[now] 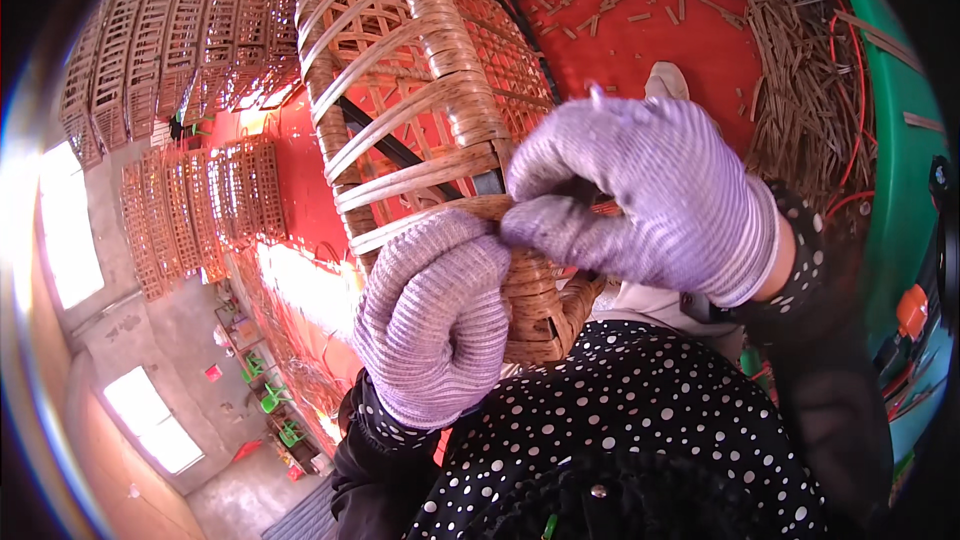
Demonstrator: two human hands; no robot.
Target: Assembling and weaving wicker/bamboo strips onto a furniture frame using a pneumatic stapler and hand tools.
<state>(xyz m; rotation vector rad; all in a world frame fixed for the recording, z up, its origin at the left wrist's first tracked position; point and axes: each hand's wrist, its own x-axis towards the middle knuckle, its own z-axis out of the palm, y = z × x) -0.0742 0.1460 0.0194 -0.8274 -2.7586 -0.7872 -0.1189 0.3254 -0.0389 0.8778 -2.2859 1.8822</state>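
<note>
A brown woven rattan frame, its bars wrapped in glossy strips, stands upright in front of me and reaches down to my lap. My left hand, in a lavender ribbed glove, is curled closed against the frame's near end. A pale rattan strip crosses the frame just above its knuckles. My right hand, gloved alike, pinches thumb and forefinger together at the strip's right end, beside the frame's corner. Its fingertips hide most of what they grip. Below them, a tightly wrapped block of rattan shows between the hands.
Large woven rattan panels stand at the far left, with smaller ones below. Cut strips lie heaped on the red floor at right, beside a green plastic edge. Several green stools stand farther left.
</note>
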